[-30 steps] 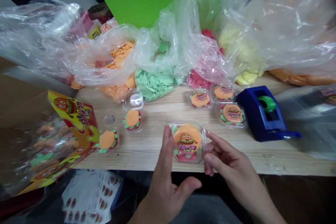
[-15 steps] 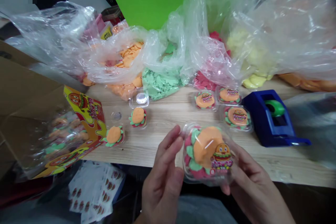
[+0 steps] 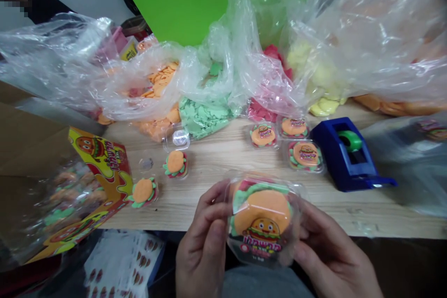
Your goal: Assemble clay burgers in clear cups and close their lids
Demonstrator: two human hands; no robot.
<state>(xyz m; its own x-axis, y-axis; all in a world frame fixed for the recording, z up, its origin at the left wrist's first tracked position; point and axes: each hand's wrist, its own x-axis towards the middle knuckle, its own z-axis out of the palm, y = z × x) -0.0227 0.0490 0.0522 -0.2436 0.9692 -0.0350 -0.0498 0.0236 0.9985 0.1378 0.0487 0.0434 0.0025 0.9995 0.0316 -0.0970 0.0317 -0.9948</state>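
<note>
1. Head view: left hand [image 3: 200, 251] has its fingers [image 3: 209, 207] curled round the left edge of a clear box [image 3: 261, 221], with the thumb on the front rim. Firm hold.
2. Right hand [image 3: 328, 256] mirrors it. Its fingers [image 3: 309, 216] are closed on the box's right edge, partly hidden behind the plastic.
3. Box is off the table [image 3: 216, 172], held over the near edge, with the lid tilted toward the camera. Inside is a burger stack in orange, green and red, and there is a burger sticker [image 3: 261, 237] on the lid.
4. Beyond it, right of centre: three closed boxes [image 3: 305, 154] of the same kind in a cluster, with a blue tape dispenser [image 3: 344, 158] just beside them.
5. Left of centre: two uncovered burgers [image 3: 175, 163] and a small empty lid [image 3: 176, 138] just behind the farther one.
6. Back row, all clear bags: orange pieces [image 3: 157, 79], green [image 3: 204, 114], red [image 3: 261, 109], yellow [image 3: 323, 88].
7. Far left: printed carton [image 3: 104, 163] with burger art. Sticker sheets [image 3: 118, 265] lie below the table edge.
</note>
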